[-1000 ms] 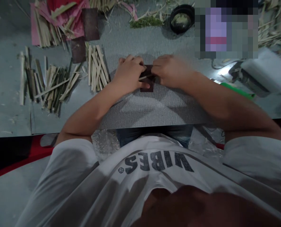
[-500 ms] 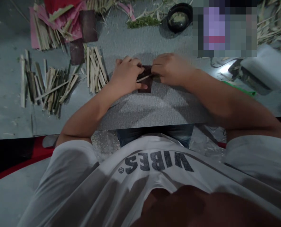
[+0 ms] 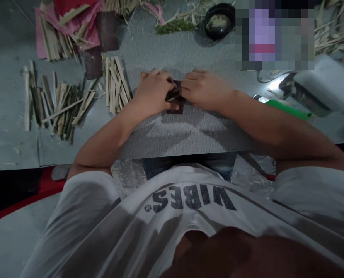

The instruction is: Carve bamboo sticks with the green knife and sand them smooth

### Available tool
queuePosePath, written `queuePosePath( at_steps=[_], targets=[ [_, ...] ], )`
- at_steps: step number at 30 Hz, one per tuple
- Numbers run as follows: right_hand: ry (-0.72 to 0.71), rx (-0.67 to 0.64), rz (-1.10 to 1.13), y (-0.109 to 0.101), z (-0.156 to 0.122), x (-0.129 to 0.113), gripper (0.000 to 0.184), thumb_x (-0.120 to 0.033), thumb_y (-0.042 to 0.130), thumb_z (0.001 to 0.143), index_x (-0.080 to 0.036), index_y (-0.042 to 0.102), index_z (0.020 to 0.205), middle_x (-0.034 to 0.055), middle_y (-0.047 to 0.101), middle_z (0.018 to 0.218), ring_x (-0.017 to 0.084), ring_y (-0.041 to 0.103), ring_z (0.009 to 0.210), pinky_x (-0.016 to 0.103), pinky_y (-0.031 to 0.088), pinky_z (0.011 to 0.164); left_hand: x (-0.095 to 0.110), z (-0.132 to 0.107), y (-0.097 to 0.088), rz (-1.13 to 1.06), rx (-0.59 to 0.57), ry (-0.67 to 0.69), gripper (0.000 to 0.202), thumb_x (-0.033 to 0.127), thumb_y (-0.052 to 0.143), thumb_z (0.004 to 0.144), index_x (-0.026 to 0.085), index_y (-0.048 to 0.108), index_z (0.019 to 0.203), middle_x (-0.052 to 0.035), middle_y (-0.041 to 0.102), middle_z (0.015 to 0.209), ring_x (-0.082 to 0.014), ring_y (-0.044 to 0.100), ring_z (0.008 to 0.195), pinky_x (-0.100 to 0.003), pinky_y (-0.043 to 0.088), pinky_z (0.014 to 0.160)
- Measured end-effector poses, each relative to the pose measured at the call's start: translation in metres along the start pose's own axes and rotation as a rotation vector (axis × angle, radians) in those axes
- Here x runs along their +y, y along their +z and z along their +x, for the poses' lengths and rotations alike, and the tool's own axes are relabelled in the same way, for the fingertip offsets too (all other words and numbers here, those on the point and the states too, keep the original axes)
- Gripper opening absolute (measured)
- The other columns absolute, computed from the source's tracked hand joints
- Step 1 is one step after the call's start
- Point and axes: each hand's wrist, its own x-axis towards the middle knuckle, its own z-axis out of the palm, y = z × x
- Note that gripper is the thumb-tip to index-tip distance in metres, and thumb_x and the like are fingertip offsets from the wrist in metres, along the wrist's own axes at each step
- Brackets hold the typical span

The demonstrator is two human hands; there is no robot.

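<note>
My left hand (image 3: 154, 92) and my right hand (image 3: 204, 88) meet over a small dark brown sheet (image 3: 175, 104) that lies on the grey mat (image 3: 189, 131). Both hands are closed, fingers curled and pinching. Between them a thin pale stick (image 3: 172, 95) rests against the dark sheet, mostly covered by my fingers. The sheet's lower edge shows under my left thumb.
A pile of pale cut sticks (image 3: 116, 83) lies just left of my left hand, and a bigger heap (image 3: 58, 102) further left. Pink sheets (image 3: 70, 27) and dark sheets (image 3: 106, 25) sit at the back left. A black bowl (image 3: 220, 21), a green tool (image 3: 288, 109) and a white device (image 3: 325, 90) are on the right.
My right hand has slid left, closer to my left hand. The pale stick between them is now more hidden under the fingers.
</note>
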Motion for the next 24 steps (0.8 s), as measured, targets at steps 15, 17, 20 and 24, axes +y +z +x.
queuePosePath(
  at_steps=[15, 17, 20, 24],
  targets=[
    [0.146, 0.169, 0.149, 0.022, -0.002, 0.041, 0.044, -0.033, 0.054, 0.117, -0.026, 0.094, 0.134, 0.0183, 0.089, 0.137, 0.036, 0.072, 0.122, 0.053, 0.054, 0.109, 0.0, 0.0, -0.004, -0.019, -0.044, 0.013, 0.068, 0.061, 0.083, 0.111, 0.03, 0.089, 0.171, -0.0152, 0.07, 0.191, -0.0554, 0.055, 0.179, -0.077, 0.044, 0.147],
    [0.132, 0.151, 0.191, 0.032, 0.002, 0.044, 0.049, -0.034, 0.05, 0.115, -0.025, 0.095, 0.133, 0.0192, 0.089, 0.133, 0.035, 0.07, 0.118, 0.053, 0.053, 0.107, -0.002, 0.002, -0.004, -0.064, -0.04, 0.016, 0.069, 0.063, 0.085, 0.107, 0.032, 0.091, 0.168, -0.0162, 0.07, 0.191, -0.0573, 0.054, 0.18, -0.079, 0.042, 0.148],
    [0.1, 0.119, 0.158, 0.034, 0.008, 0.038, 0.047, -0.032, 0.05, 0.112, -0.026, 0.094, 0.129, 0.0195, 0.089, 0.129, 0.036, 0.067, 0.116, 0.054, 0.052, 0.108, -0.003, 0.003, -0.003, -0.106, -0.034, 0.01, 0.06, 0.064, 0.087, 0.104, 0.044, 0.094, 0.16, -0.0098, 0.071, 0.19, -0.0568, 0.053, 0.181, -0.081, 0.04, 0.148],
    [-0.03, 0.005, 0.04, 0.014, 0.01, 0.02, 0.05, -0.025, 0.044, 0.12, -0.016, 0.091, 0.136, 0.0271, 0.086, 0.137, 0.039, 0.068, 0.124, 0.058, 0.053, 0.113, 0.001, 0.002, -0.006, -0.053, -0.039, 0.001, 0.047, 0.062, 0.086, 0.109, 0.046, 0.096, 0.152, -0.0021, 0.074, 0.188, -0.0516, 0.055, 0.176, -0.079, 0.045, 0.147]
  ],
)
